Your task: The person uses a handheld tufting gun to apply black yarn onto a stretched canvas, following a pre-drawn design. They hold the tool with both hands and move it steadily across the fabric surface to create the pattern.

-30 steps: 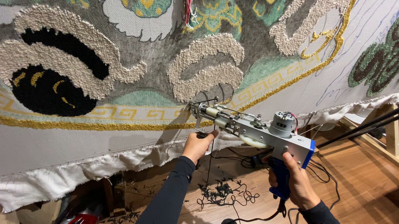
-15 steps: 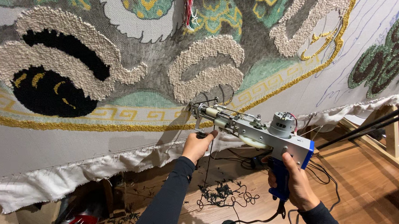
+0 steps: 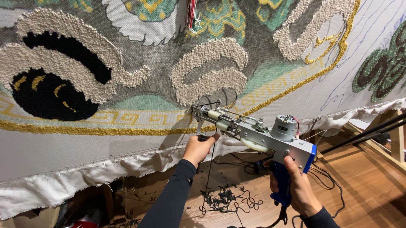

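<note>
A tufting gun [image 3: 261,135] with a silver metal body, a small motor on top and a blue grip points its needle tip at a large stretched rug cloth [image 3: 136,70]. The cloth carries tufted cream swirls, black and green patches and a gold border band. My right hand [image 3: 295,188] is wrapped around the blue grip at the back. My left hand [image 3: 200,148] holds the black front handle under the gun's nose, close to the cloth. A dark yarn strand [image 3: 208,173] hangs down from the gun's front.
The cloth's loose white lower edge [image 3: 72,181] hangs over a wooden floor [image 3: 368,198]. Black yarn scraps [image 3: 224,199] and cables [image 3: 323,178] lie on the floor below the gun. A wooden frame leg [image 3: 393,154] and dark rods [image 3: 375,130] stand at the right.
</note>
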